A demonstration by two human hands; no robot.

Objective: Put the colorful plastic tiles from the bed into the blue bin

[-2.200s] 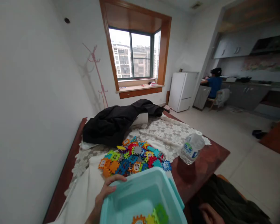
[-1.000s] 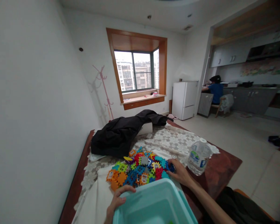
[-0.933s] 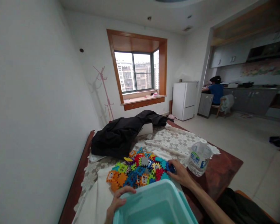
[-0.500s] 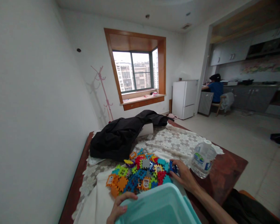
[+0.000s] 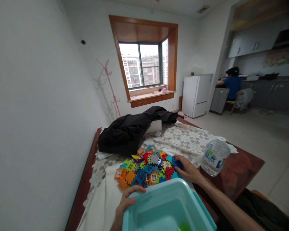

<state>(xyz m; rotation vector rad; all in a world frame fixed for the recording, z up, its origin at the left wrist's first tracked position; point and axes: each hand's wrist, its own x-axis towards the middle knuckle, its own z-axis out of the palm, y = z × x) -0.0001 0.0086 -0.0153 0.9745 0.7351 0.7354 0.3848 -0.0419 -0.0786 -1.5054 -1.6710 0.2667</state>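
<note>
A turquoise plastic bin [image 5: 156, 190] is nearest me, its near part cut off by the frame. My left hand [image 5: 127, 202] is closed over its left rim, thumb inside. A bright green piece [image 5: 184, 226] shows on the bin floor. Just beyond lies a heap of colourful gear-edged building blocks [image 5: 148, 169], some with white window inserts. At the heap's right edge, my right hand [image 5: 189, 170] has its thumb and fingers around a blue block [image 5: 178, 164], which still rests among the others.
A clear plastic bottle [image 5: 215, 157] stands right of my right hand. Black cloth [image 5: 125, 134] is draped over a white box [image 5: 155, 126] behind the blocks. Lace cloth [image 5: 183, 134] covers part of the dark red table [image 5: 245, 157]. A person in blue [image 5: 233, 85] sits in the kitchen.
The view has tipped downward and shifted left, so more of the bin's inside shows, with the green piece in it. My right hand's fingers have closed further round the blue block.
</note>
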